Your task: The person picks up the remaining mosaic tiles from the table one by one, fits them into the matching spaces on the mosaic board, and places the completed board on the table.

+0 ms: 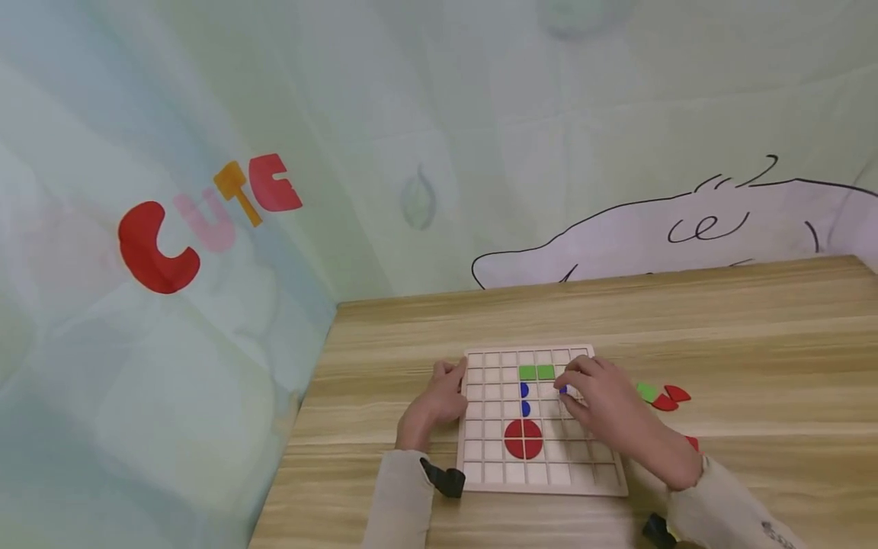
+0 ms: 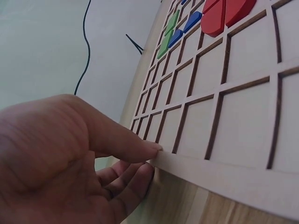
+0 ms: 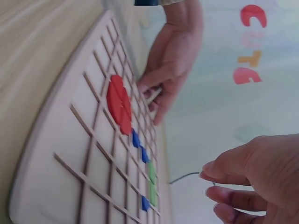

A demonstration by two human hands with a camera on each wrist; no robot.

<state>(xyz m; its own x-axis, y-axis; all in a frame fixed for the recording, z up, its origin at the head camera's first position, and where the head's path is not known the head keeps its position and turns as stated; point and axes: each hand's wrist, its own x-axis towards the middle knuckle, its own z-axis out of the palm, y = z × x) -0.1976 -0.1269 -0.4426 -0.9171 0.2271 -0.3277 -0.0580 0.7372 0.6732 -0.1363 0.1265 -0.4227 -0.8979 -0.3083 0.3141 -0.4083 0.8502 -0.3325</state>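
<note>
A wooden grid board (image 1: 473, 450) lies on the table. My left hand (image 1: 440, 398) grips its left edge, thumb (image 2: 147, 149) on the rim and the other fingers curled below. On the board, several red quarter pieces (image 1: 514, 429) form a disc. Above them are two blue half-discs (image 1: 525, 409), then two green squares (image 1: 536, 372). Another blue half-disc (image 3: 145, 203) sits in a cell right of these. Over that side of the board is my right hand (image 1: 604, 396), thumb and fingers parted. The right wrist view shows nothing between them.
Right of the board lie a loose green piece (image 1: 647, 392) and two red quarter pieces (image 1: 677, 393). Another red piece (image 1: 692, 442) is partly hidden by the right wrist. Printed cloth (image 1: 425, 252) hangs behind the wood-grain table (image 1: 384, 335) and along its left side.
</note>
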